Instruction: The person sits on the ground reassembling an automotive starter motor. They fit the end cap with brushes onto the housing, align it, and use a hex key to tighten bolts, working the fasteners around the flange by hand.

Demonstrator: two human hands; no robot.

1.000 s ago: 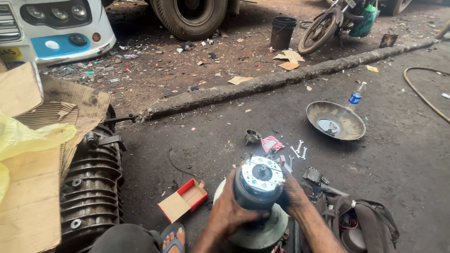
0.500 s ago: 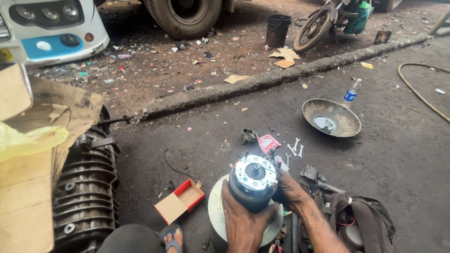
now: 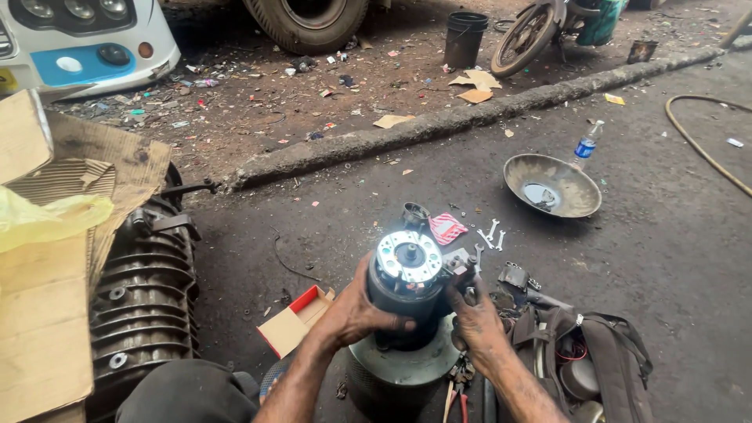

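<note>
Head view: left hand point(image 3: 356, 313) wrapped round dark motor point(image 3: 407, 294), right hand point(image 3: 474, 325) gripping its other side; motor upright on grey disc point(image 3: 407, 362), silver plate on top. Close around: engine block point(image 3: 141, 298) left, tool bag point(image 3: 603, 360) right, spanners point(image 3: 492, 233) behind. Metal bowl point(image 3: 552, 186) holding some water. Open red-and-white box point(image 3: 296, 319) beside left wrist; red-white packet point(image 3: 446, 228) beyond motor.

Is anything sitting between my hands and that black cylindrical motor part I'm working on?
Nothing visible: the left hand grips the motor part on its side, and the right hand touches its other side.
</note>
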